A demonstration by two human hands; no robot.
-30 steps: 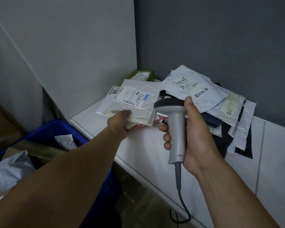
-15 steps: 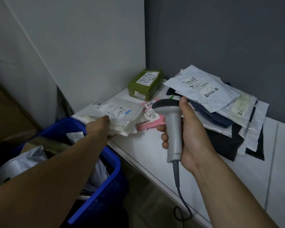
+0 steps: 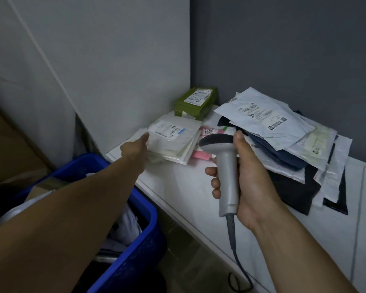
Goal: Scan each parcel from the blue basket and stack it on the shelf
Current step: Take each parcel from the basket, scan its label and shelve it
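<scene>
White shelf point(image 3: 178, 187): parcel point(image 3: 173, 136) flat, scanner point(image 3: 226, 166) handle upright, nose toward parcel.

Background stuff: a pale grey wall point(image 3: 125, 60) on the left meets a darker grey wall point(image 3: 283, 49) at the corner, and both are plain and pretty dim. A thin pale line point(image 3: 40, 51) runs diagonally down the left side; can't tell if it's a seam or a cord. There's brown cardboard point(image 3: 6, 149) at the far left edge, mostly in shadow. Down low you can see a strip of dark floor point(image 3: 188, 256), kinda glossy, too murky to make out more.
</scene>
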